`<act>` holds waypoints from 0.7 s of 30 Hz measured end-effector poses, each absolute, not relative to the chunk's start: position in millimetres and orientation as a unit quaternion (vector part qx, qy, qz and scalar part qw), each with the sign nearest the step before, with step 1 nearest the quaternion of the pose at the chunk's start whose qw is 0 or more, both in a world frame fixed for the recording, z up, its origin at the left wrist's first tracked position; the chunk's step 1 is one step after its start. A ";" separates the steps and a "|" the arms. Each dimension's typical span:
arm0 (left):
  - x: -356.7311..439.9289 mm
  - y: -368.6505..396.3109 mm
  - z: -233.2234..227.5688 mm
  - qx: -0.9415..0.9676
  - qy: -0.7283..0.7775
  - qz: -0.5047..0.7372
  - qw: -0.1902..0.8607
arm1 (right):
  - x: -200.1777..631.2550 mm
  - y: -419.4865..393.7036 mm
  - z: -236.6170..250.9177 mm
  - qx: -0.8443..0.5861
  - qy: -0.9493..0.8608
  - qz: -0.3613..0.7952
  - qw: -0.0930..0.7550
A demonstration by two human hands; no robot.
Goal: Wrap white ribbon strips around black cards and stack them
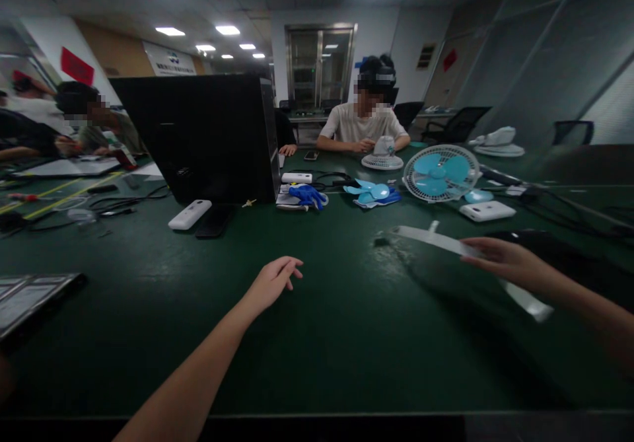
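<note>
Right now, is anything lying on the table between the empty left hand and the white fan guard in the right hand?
Nothing visible. The left hand hovers open over bare green table, and the stretch across to the fan guard held by the right hand shows only tabletop.

A dark green table (347, 336) carries a black monitor (198, 138), a white remote (189, 215), blue gloves (307, 195), loose blue fan blades (372, 192), a white-caged fan (440, 173) and cables (123, 203).
</note>
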State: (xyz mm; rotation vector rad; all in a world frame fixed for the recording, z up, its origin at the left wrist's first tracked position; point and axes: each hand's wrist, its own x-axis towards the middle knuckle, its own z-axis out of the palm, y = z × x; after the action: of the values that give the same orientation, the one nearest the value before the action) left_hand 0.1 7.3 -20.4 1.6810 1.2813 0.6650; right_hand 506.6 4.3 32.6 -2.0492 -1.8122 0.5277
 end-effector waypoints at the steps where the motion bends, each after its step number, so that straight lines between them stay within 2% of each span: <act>1: 1.2 7.1 -20.4 0.657 0.500 0.281 0.489 | 479.6 -0.2 34.9 -0.669 -0.688 0.221 0.175; 5: 3.9 3.2 -19.2 0.570 0.443 0.268 0.638 | 376.5 -39.8 39.8 -0.529 -0.788 0.287 0.131; 10: 4.8 -4.6 -13.7 0.632 0.386 0.140 0.657 | 324.3 -69.1 37.9 -0.488 -0.819 0.287 0.088; 14: 4.9 -6.7 -8.7 0.646 0.382 0.162 0.640 | 374.6 -38.3 23.5 -0.537 -0.813 0.217 0.057; 15: 4.4 -6.4 -8.0 0.645 0.386 0.175 0.636 | 398.8 -26.1 18.1 -0.569 -0.799 0.178 0.072; 17: 2.8 -5.5 -7.1 0.642 0.389 0.196 0.631 | 454.9 -3.7 7.4 -0.677 -0.728 0.074 0.077; 21: -0.5 -4.2 -5.2 0.630 0.393 0.215 0.634 | 559.6 11.0 -5.5 -0.822 -0.564 -0.019 0.084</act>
State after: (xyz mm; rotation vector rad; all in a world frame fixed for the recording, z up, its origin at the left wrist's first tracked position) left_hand -0.5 -4.2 -5.2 1.4411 0.8988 0.4910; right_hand 559.6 11.0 -5.5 -2.4514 -1.6817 -0.0560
